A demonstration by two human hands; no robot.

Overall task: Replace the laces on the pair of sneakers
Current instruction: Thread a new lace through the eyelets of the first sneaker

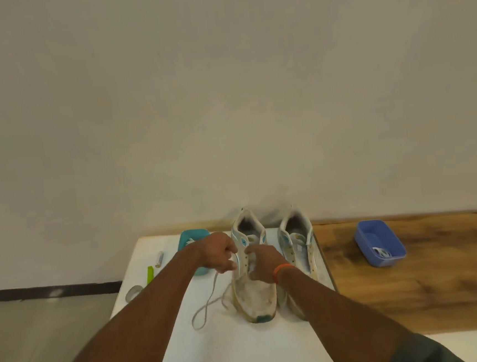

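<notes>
White and worn, two sneakers stand side by side on a white board (240, 348) in the lower middle of the frame, toes toward the camera. The left sneaker (254, 292) has a teal toe tip; the right sneaker (296, 250) is partly hidden behind the right forearm. The left hand (219, 253) has its fingers curled and pinches a pale lace (210, 300) that trails down in a loop onto the board. The right hand (263, 262), with an orange band (281, 272) at the wrist, rests curled over the left sneaker's eyelets; whether it holds the lace cannot be told, since the fingertips are hidden. A teal tub (190, 238) is mostly covered by the left hand. Small items lie at the board's left edge: a green strip (150, 274), a silvery cylinder (159, 258) and a grey disc (133, 293), all blurred. At right, on the wooden bench (414, 295), a blue tub (379, 242) holds something white, too small to identify.
</notes>
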